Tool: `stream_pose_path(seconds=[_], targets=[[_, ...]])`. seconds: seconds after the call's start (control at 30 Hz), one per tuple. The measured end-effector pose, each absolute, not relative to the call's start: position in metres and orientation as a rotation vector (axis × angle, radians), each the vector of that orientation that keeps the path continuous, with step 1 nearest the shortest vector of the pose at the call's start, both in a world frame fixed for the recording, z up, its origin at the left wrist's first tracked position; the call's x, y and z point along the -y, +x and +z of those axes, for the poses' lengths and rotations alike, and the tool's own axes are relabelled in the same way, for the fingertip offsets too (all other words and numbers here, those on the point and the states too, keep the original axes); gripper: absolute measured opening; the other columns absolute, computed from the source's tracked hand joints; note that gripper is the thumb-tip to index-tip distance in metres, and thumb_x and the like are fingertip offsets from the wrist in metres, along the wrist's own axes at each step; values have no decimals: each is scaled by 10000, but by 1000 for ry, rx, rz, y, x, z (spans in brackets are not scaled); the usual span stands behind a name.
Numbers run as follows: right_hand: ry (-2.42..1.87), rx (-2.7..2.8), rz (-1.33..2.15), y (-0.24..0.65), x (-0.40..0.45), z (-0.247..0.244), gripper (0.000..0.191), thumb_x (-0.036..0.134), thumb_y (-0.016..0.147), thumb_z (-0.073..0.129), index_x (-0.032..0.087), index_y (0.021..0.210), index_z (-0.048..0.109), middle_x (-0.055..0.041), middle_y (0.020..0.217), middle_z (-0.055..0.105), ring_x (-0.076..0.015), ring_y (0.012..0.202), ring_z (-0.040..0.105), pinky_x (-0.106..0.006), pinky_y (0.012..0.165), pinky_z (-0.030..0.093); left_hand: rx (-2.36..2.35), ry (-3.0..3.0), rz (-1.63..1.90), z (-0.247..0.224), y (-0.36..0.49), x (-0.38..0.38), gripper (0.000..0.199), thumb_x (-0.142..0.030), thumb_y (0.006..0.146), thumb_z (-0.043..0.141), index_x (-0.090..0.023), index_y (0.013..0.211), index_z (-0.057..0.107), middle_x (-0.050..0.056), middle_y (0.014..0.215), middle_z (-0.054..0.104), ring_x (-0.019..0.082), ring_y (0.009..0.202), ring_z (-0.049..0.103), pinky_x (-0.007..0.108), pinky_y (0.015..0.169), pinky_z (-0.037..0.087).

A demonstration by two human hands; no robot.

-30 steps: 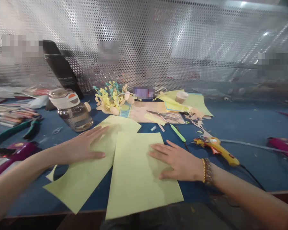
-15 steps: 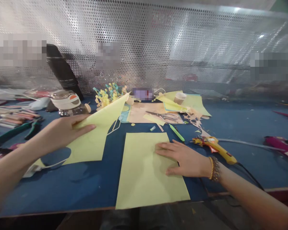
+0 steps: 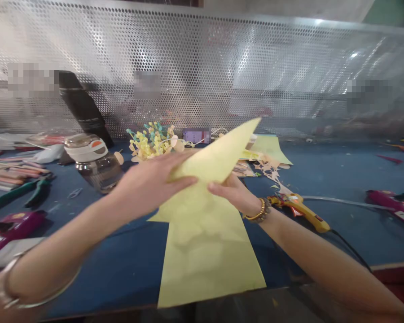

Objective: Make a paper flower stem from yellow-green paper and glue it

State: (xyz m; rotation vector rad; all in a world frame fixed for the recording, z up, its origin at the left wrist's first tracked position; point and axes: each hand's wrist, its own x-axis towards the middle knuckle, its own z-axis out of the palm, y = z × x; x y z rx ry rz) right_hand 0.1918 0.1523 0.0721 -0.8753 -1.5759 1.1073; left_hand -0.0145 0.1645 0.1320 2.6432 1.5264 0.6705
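Note:
Between my two hands a sheet of yellow paper [image 3: 218, 157] is held up, tilted and bent, its pointed corner rising to the upper right. My left hand [image 3: 155, 181] grips its left side, thumb in front and fingers behind. On the right side my right hand [image 3: 234, 190] pinches it the same way, with the fingers mostly hidden behind the sheet. Below them a second yellow sheet [image 3: 208, 264] lies flat at the front edge of the blue table [image 3: 121, 264], its upper part covered by the held sheet.
A yellow glue gun [image 3: 305, 211] lies to the right, a purple one [image 3: 390, 204] beyond it. Leftward stand a clear bottle [image 3: 94, 163] and green-handled pliers [image 3: 38, 190]. Paper flowers [image 3: 151, 141], a phone [image 3: 193, 135] and paper scraps [image 3: 271, 166] sit at the back.
My left hand has carried the raised sheet rightward to above the flat sheet. My right hand has lifted off the flat sheet and taken hold of the raised one.

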Motion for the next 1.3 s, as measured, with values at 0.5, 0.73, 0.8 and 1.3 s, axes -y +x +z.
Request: stream_pose_path(seconds=[0.5,0.73,0.8,1.3], targets=[[-1108,1511,1080,211,-177,23,303,203,745,592,210,1042,651,-27,877,705,-230,789,645,-331,681,520,-1323,2761,255,7,-25,-187,643,-563,875,383,-274,1440,284,92,1508,292,305,1378,246,530,1091,204],[-1051,1429,828,226,-188,33,307,176,773,533,181,1071,609,-53,1026,673,-233,912,622,-352,789,496,-1401,2236,1120,33,-17,-188,681,-458,860,501,-276,1452,217,76,1524,235,272,1395,187,455,1116,204],[-1032,1374,830,231,-190,38,307,189,772,547,177,1074,602,-53,1027,675,-234,911,624,-359,797,495,-1351,1843,1269,35,-15,-190,746,-447,826,567,-309,1454,189,57,1538,192,267,1397,184,441,1119,208],[-1149,1939,246,213,-150,45,354,274,879,491,197,1222,532,-61,885,692,-196,702,630,-306,663,488,-529,826,813,50,-7,-172,827,-785,725,362,-165,1234,560,140,1222,621,362,1196,497,481,972,398]])
